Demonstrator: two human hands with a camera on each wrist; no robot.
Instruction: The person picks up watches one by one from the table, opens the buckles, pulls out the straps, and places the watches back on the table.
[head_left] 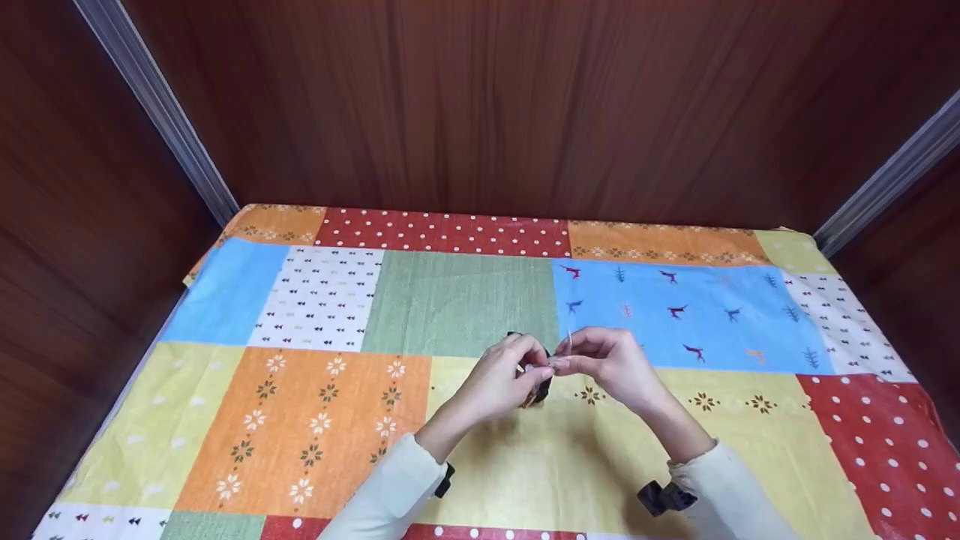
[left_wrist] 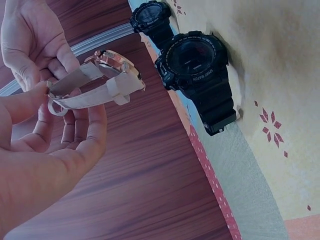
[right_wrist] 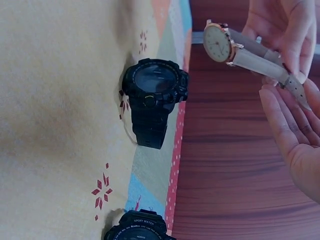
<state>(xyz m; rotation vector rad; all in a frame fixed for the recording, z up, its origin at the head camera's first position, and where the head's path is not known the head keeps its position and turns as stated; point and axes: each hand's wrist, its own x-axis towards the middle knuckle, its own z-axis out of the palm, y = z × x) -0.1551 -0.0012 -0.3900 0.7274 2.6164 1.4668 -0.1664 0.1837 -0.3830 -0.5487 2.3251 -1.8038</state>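
A wristwatch with a rose-gold case and a pale strap hangs between my hands, its dial facing outward in the right wrist view. My left hand pinches the strap close to the buckle with thumb and finger. The strap's free end is held in the fingertips of my right hand. In the left wrist view the two strap halves meet in a loop at the buckle. The head view mostly hides the watch behind the fingers.
Two black sport watches, a nearer one and another, stand on the patchwork tablecloth just by the hands. Brown wood-grain panels rise behind the table and at both sides.
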